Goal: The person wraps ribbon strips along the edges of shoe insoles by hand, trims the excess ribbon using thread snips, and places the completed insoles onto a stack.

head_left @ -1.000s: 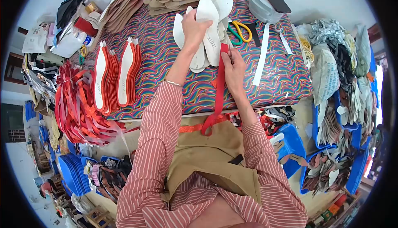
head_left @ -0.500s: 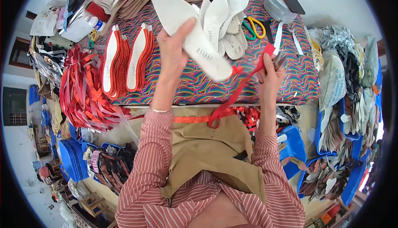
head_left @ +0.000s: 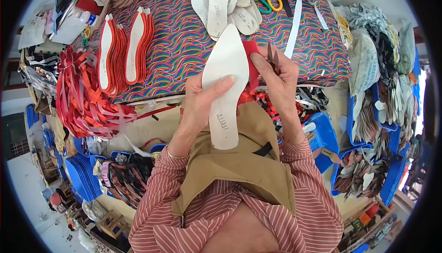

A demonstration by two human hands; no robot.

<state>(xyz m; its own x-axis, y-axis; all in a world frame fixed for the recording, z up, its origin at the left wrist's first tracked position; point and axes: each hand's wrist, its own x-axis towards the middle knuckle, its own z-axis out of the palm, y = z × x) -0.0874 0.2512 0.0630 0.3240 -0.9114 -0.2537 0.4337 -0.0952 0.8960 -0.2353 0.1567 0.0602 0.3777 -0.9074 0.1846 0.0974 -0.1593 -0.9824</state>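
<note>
My left hand is closed on a white insole, thumb flat on its face. The insole stands toe up, with dark stamped marks near its heel. Right beside its edge, my right hand pinches a red strip between thumb and finger. A pair of small dark metal snips is also tucked in that hand, blades pointing up. Part of the strip runs behind the insole, so whether it touches there is hidden. Above the hands, a pile of white insoles lies on the patterned table cloth.
Two stacks of red-edged insoles lie to the left, near a bundle of red ribbons hanging over the edge. Yellow-and-green-handled scissors and a white strip lie at the back right. Blue bins stand lower right.
My left hand has brought the insole down toward me and turned it toe up. My right hand has moved left and the red strip is now against the insole's edge. The view has shifted.
</note>
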